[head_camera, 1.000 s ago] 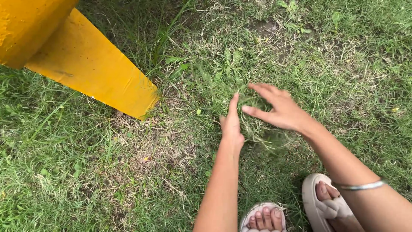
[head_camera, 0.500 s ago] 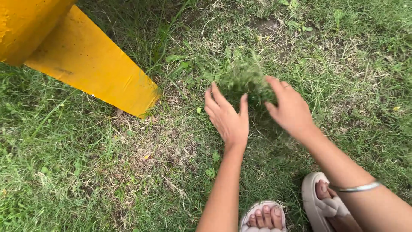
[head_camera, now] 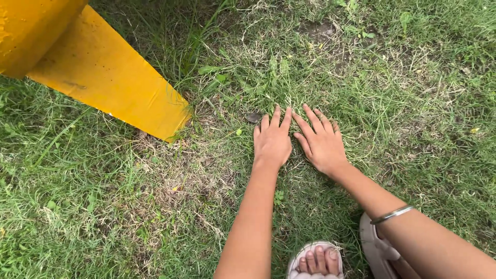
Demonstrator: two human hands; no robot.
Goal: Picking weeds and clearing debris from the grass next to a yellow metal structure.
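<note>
Grass [head_camera: 289,93]: the loose green clump that had been lifted between the two hands half a second earlier was gone from them; it could no longer be told apart from the turf, so it had presumably been dropped or pressed down just ahead of the fingertips. Left hand [head_camera: 272,142] and right hand [head_camera: 321,143] had both come down flat, palms on the ground, side by side and nearly touching at the forefingers. Fingers spread and straight, holding nothing. Judged as a pause between gathers, with the patch under the palms being pressed or felt over. Blades there were thin and wiry, mixed green and straw-dry, matted low; a few broader leaves stood just beyond. A small dark flat bit, leaf or stone, lay near the left fingertips; could not tell which. A thin metal bangle [head_camera: 391,214] sat on the right forearm. Pale padded sandals [head_camera: 316,260] showed below. To the left, a yellow painted slab [head_camera: 111,75], smooth, hard-edged, slanting into the grass, well apart from the hands.
</note>
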